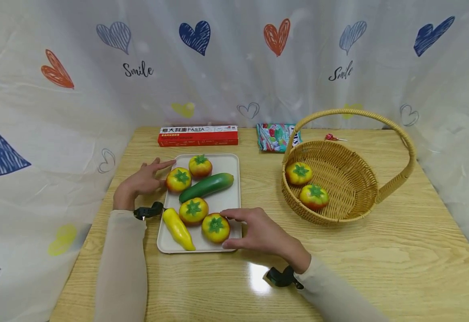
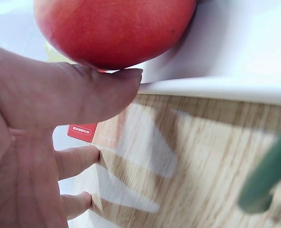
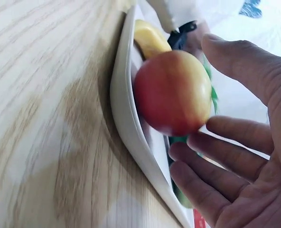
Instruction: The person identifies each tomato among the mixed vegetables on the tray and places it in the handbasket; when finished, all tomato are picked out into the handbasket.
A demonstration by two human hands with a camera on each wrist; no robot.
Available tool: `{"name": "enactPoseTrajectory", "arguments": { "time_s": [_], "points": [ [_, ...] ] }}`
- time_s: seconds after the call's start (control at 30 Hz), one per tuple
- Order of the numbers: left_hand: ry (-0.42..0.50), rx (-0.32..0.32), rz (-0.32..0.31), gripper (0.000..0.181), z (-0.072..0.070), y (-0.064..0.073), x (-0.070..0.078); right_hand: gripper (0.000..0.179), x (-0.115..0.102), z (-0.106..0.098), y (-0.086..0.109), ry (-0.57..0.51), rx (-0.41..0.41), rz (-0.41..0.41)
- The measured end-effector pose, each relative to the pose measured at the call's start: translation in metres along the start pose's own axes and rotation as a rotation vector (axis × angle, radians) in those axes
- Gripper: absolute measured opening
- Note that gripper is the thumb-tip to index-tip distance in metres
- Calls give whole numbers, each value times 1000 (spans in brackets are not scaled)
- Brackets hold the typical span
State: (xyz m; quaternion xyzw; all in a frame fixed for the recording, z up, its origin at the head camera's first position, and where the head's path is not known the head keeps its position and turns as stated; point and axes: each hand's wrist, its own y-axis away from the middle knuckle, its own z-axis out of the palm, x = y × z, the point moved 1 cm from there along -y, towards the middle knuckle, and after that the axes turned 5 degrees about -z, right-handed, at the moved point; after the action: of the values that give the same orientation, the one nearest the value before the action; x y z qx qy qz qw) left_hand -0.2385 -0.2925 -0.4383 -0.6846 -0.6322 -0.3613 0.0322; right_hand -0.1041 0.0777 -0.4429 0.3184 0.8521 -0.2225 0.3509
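A white tray (image 1: 234, 197) holds several red-and-yellow tomatoes with green leafy tops, a green cucumber-like vegetable (image 1: 206, 187) and a yellow pepper (image 1: 179, 229). At the tray's left edge is my left hand (image 1: 143, 180), fingers spread, its thumb (image 2: 107, 92) right at the left tomato (image 1: 178, 180). My right hand (image 1: 260, 232) reaches over the tray's front right corner. Its thumb and fingers stand apart on either side of the nearest tomato (image 1: 216, 228). In the right wrist view the fingertips (image 3: 216, 124) are right at that tomato (image 3: 171, 92), and the thumb is spread away.
To the right stands a wicker basket (image 1: 351, 179) with a tall handle, two tomatoes (image 1: 314, 197) inside. Behind the tray lie a red pasta box (image 1: 198, 136) and a green candy bag (image 1: 276, 137). A wrapped lollipop (image 1: 331, 137) lies behind the basket. A patterned curtain (image 1: 234, 67) closes the back.
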Motion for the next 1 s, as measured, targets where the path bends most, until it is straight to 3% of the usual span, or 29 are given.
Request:
{"name": "enactPoseTrajectory", "arguments": {
  "time_s": [0.3, 0.57, 0.73, 1.0],
  "points": [
    [-1, -4, -3, 75, 1, 3, -1, 69, 0, 17, -12, 15, 62, -31],
    [-22, -4, 11, 75, 2, 0, -3, 59, 2, 23, -10, -28, 125, 56],
    [-19, 1, 10, 75, 1, -2, -4, 57, 4, 10, -2, -55, 92, 31],
    [-19, 0, 2, 75, 0, -1, -1, 57, 9, -33, 26, -104, 63, 31]
  ]
}}
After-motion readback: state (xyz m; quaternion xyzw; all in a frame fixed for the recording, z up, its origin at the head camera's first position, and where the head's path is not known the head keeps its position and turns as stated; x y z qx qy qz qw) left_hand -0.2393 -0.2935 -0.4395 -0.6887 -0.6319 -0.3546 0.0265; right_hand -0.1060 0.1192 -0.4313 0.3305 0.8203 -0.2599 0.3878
